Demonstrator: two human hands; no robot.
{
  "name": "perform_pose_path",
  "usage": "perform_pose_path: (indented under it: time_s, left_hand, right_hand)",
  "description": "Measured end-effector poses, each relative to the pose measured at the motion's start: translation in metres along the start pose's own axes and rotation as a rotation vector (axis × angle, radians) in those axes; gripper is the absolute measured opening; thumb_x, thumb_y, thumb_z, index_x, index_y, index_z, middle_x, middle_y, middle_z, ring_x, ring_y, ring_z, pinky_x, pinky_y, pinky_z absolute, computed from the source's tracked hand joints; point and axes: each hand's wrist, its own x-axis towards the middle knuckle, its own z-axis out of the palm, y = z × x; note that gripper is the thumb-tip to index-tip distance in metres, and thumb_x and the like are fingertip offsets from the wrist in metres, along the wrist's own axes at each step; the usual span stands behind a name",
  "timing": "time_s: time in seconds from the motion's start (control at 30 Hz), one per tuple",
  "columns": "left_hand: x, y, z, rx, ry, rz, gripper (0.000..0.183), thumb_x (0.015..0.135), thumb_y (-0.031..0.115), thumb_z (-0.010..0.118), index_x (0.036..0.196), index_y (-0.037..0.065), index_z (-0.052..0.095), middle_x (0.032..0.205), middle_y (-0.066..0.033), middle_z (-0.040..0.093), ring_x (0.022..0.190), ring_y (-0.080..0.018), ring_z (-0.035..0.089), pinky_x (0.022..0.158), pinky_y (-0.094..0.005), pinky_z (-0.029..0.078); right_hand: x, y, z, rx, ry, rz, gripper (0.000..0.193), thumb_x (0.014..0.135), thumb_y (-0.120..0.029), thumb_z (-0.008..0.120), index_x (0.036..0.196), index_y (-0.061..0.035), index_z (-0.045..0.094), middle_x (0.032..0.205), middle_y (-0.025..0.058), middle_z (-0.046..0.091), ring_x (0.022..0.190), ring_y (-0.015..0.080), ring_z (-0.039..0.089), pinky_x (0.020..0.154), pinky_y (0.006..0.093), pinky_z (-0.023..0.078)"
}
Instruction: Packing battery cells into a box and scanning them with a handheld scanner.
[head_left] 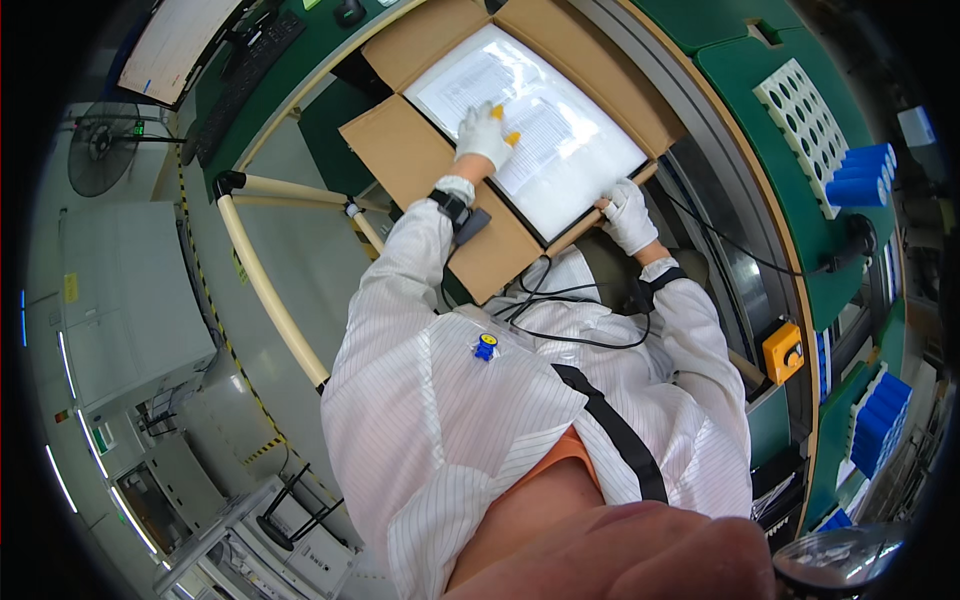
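An open cardboard box (408,150) lies before me with its flaps folded out. Inside it is a flat, white, foam-like slab under glossy clear plastic, with printed sheets (545,140) on top. My left hand (482,138), in a white glove with orange-yellow fingertips, rests on the sheets with its fingers spread. At the box's near right corner, my right hand (630,218) closes its fingers on the cardboard edge. Its glove leaves a fingertip bare. The underside of that grip is hidden.
A black cable (590,342) loops across my lap. Cream tube railing (262,285) stands to the left. On the right are a conveyor rail (735,190), a white holed tray (800,125), blue cylinders (862,176) and an orange switch box (783,352). A keyboard (250,75) lies far left.
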Motion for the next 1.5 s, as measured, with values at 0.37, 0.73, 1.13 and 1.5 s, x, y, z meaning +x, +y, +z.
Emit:
perform_pose_path:
  time_s: [0.37,0.73,1.13,1.5]
  left_hand:
    - [0.093,-0.083,-0.017,0.135,-0.204,-0.446,0.061,0.082,0.047,0.06,0.132,0.014,0.046,0.136,-0.0083,0.046,0.125,-0.027,0.044,0.099,-0.0484,0.036]
    - [0.101,-0.084,-0.02,0.083,-0.422,-0.543,0.072,0.069,0.043,0.079,0.127,0.011,0.053,0.132,-0.0128,0.051,0.122,-0.0285,0.049,0.099,-0.0386,0.042]
    - [0.092,-0.038,-0.089,-0.48,-0.387,-0.162,0.061,0.077,0.036,0.072,0.12,-0.003,0.054,0.113,-0.0203,0.062,0.105,-0.0313,0.06,0.086,-0.0353,0.046]
    - [0.039,-0.001,0.009,-0.078,-0.306,-0.221,0.062,0.067,0.04,0.078,0.107,-0.004,0.061,0.119,-0.0248,0.056,0.111,-0.0363,0.054,0.092,-0.0393,0.046]
  right_hand:
    - [-0.065,-0.045,-0.023,0.098,0.15,0.887,0.027,0.07,-0.01,0.074,0.095,-0.0058,0.063,0.093,0.0152,0.061,0.087,0.0312,0.06,0.077,0.0379,0.049]
    - [-0.065,-0.052,-0.029,0.27,0.016,0.936,0.014,0.078,-0.015,0.067,0.086,-0.003,0.065,0.084,0.0156,0.066,0.079,0.0302,0.064,0.069,0.0351,0.05]
    - [-0.09,-0.059,-0.007,0.385,-0.052,1.036,0.018,0.078,-0.021,0.065,0.082,-0.0036,0.066,0.083,0.0171,0.065,0.08,0.0322,0.063,0.071,0.0386,0.05]
    - [-0.072,-0.068,-0.016,0.379,0.018,0.926,0.015,0.077,-0.018,0.064,0.08,-0.004,0.066,0.082,0.0169,0.064,0.078,0.0338,0.062,0.07,0.04,0.049]
